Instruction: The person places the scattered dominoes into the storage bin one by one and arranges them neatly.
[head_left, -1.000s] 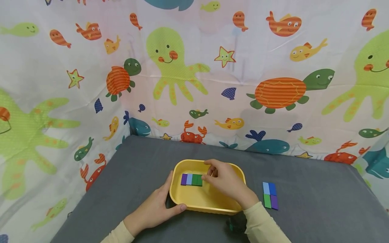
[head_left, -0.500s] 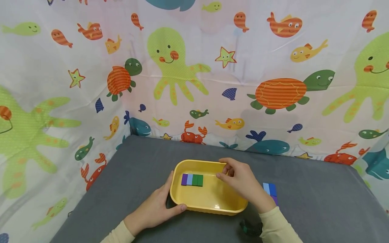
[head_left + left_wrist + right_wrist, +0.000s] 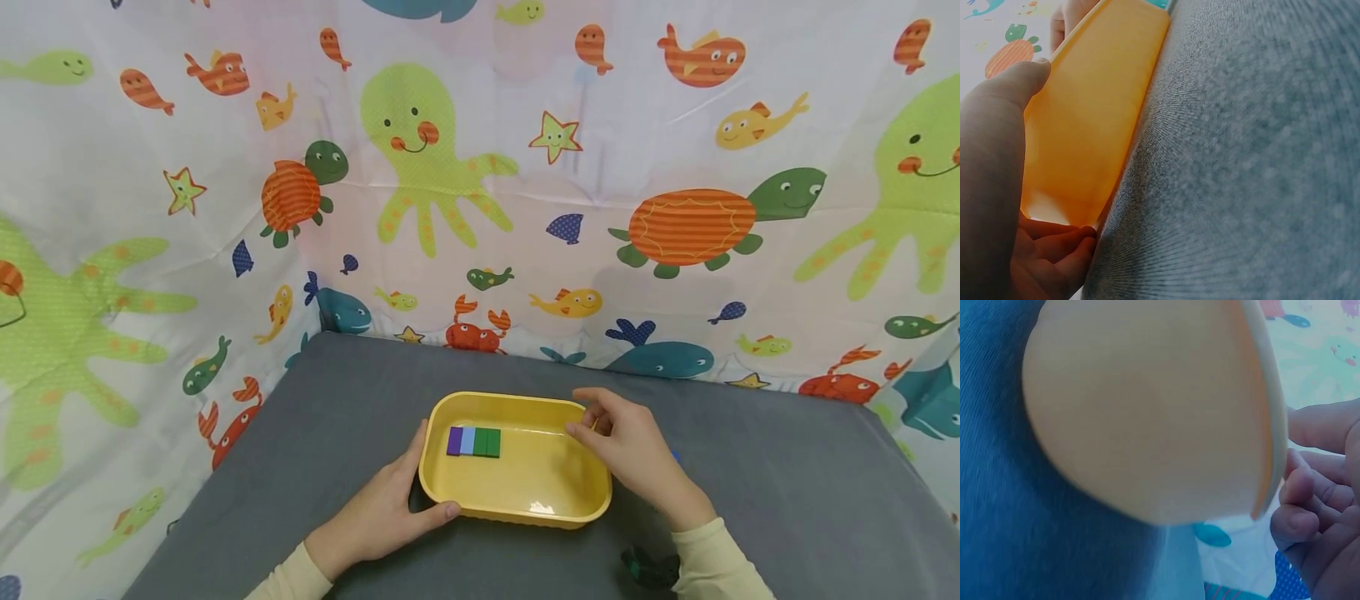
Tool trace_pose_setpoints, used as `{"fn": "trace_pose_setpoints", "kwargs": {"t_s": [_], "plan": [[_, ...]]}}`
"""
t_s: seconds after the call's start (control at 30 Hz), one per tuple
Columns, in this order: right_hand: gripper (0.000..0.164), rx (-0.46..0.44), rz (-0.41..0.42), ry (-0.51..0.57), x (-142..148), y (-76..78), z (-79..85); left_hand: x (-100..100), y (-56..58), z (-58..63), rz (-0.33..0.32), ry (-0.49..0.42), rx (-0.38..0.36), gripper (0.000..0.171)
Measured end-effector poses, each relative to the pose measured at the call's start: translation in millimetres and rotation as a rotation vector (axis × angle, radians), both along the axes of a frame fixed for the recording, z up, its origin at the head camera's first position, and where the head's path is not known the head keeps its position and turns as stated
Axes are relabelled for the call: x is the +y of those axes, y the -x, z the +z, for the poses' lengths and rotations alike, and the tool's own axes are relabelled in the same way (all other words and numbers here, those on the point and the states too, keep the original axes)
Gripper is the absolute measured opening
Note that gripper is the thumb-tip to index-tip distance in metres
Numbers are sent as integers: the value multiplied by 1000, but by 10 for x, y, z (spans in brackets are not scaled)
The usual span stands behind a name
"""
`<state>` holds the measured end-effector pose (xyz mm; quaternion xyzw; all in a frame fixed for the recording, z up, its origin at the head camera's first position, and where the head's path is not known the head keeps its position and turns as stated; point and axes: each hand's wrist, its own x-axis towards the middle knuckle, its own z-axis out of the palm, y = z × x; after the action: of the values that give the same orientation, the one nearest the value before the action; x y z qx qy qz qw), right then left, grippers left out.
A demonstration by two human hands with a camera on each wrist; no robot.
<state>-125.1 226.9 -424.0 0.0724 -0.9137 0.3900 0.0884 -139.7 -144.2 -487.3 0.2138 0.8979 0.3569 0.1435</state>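
Observation:
A yellow plastic tray (image 3: 517,500) stands on the grey cloth. Inside it, toward the left, a purple tile (image 3: 454,442), a light blue tile (image 3: 467,441) and two green tiles (image 3: 487,443) lie side by side in a row. My left hand (image 3: 382,508) grips the tray's near left corner, thumb on the front rim and fingers along the left end wall. Over the tray's right rim hovers my right hand (image 3: 637,446), its fingers loosely bent, thumb and forefinger apart. Nothing shows between them; the right wrist view has this hand (image 3: 1329,494) beside the rim.
To the right of the tray, a bit of a blue tile (image 3: 677,456) peeks out past the right hand, which hides whatever lies around it. A dark wrist device (image 3: 649,568) hangs under the right sleeve. A sea-animal printed curtain (image 3: 495,167) borders the table's back and left.
My right hand has moved right, away from the tile row to the tray's right rim, and now covers most of the tiles on the cloth. The left hand and tray stay in place.

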Motion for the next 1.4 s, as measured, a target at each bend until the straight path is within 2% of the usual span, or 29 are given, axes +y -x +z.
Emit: {"fn": "trace_pose_setpoints", "kwargs": {"t_s": [0.3, 0.53, 0.77, 0.9, 1.0, 1.2, 1.4], "plan": [[43, 18, -62, -39, 283, -108, -43, 25, 14, 8, 3, 6, -6, 126], [50, -34, -113, -99, 540, -216, -74, 17, 14, 11, 7, 13, -4, 127], [46, -46, -148, -132, 805, -347, -159, 11, 7, 14, 8, 15, -12, 128], [47, -96, -175, -157, 967, -425, -243, 10, 2, 31, 9, 13, -17, 128], [47, -131, -184, -172, 1099, -474, -318, 6, 4, 36, 10, 14, -17, 128], [40, -147, -177, -171, 1289, -570, -450, 7, 4, 23, 11, 11, -24, 127], [40, -165, -160, -158, 1351, -567, -505, 13, -1, 16, 13, 13, -21, 127]]}}
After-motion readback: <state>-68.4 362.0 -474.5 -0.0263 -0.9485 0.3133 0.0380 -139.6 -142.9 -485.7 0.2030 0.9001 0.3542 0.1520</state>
